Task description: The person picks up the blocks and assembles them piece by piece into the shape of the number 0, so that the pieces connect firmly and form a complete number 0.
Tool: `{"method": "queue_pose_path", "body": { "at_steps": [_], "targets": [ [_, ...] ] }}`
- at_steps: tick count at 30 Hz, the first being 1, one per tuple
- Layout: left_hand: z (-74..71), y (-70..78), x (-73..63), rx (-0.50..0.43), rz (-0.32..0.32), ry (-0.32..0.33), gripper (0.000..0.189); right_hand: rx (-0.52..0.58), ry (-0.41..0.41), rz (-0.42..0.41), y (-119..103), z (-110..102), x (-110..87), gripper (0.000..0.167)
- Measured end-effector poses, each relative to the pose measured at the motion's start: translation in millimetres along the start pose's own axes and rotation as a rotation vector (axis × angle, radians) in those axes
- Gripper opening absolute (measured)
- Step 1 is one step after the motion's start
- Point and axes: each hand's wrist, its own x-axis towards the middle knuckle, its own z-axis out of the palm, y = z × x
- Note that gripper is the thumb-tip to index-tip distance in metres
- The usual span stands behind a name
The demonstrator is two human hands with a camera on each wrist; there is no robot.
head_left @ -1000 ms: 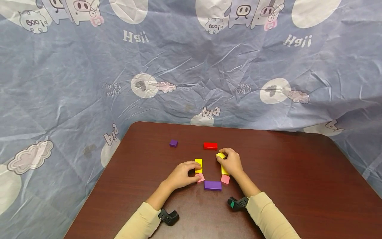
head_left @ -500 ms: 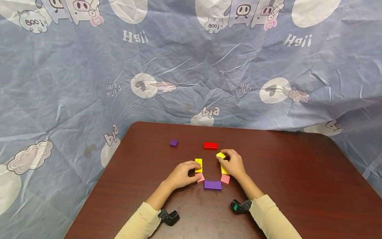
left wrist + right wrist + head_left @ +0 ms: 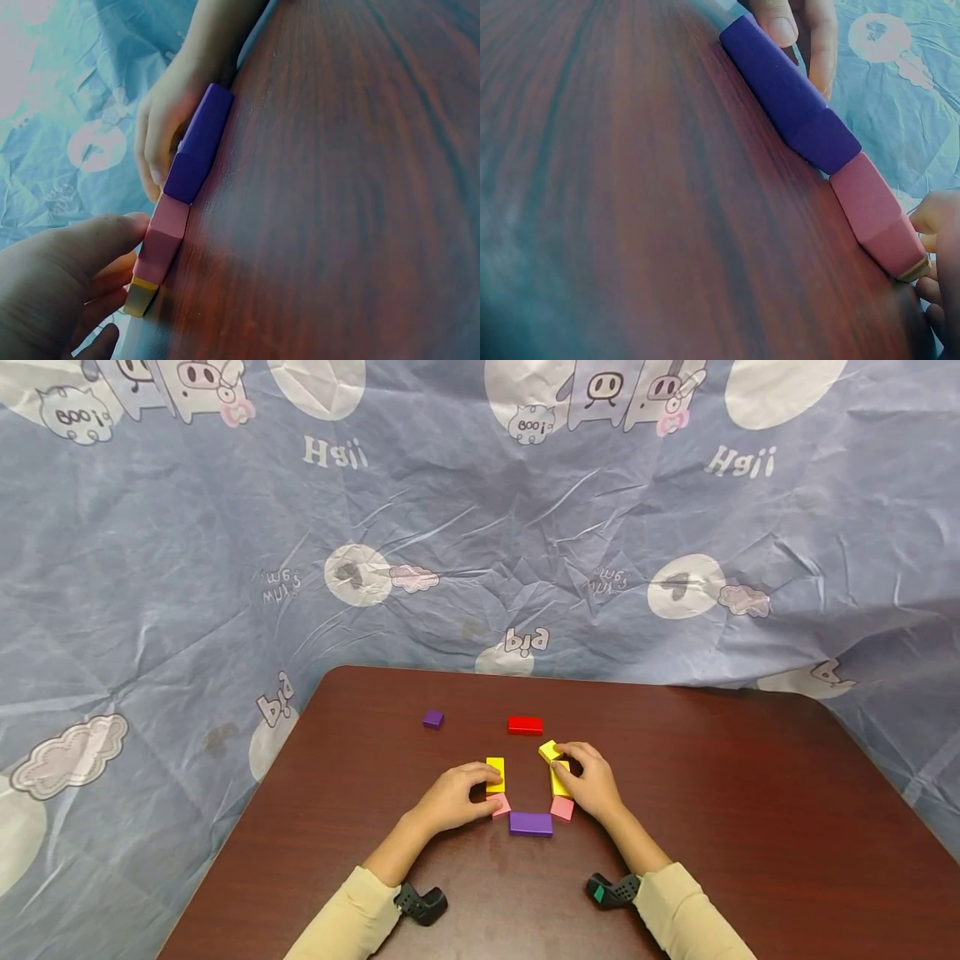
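Note:
In the head view, my left hand (image 3: 453, 797) lies beside the left column. Its fingertips touch a long yellow block (image 3: 495, 766) and its thumb rests on a pink block (image 3: 498, 807). My right hand (image 3: 594, 783) arches over the right column: the index fingertip is at the edge of a small yellow block (image 3: 549, 751), the thumb at a second long yellow block (image 3: 559, 785). Below that sits another pink block (image 3: 562, 808). A long purple block (image 3: 531, 824) spans between the pink ones at the near side; in the right wrist view the pink block (image 3: 877, 214) sits at its corner.
A red block (image 3: 525, 726) lies beyond the columns, near the far side of the dark wooden table (image 3: 712, 793). To its left is a small purple block (image 3: 433, 720). A patterned blue-grey cloth (image 3: 450, 510) hangs behind the table.
My right hand has shifted slightly right and toward me, its thumb coming off the small yellow block onto the long yellow one. The left hand and the blocks keep their places.

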Motion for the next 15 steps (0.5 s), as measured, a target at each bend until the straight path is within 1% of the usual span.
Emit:
{"method": "queue_pose_path", "body": {
  "at_steps": [6,10,12,15],
  "targets": [
    [-4.3,0.2,5.6,0.052,0.016,-0.031,0.032,-0.011,0.011,-0.007,2.9,1.9,0.2,0.028],
    [-7.3,-3.1,12.5,0.061,0.022,-0.039,0.033,-0.006,0.017,-0.014,2.6,2.0,0.1,0.028],
    [-9.7,-6.5,16.2,0.055,0.018,-0.019,0.033,0.001,0.017,-0.015,1.9,1.8,-0.2,0.028],
    [-16.4,-13.4,23.2,0.039,0.001,0.036,0.032,0.007,0.011,-0.012,1.4,0.8,-0.4,0.028]
  ]
}}
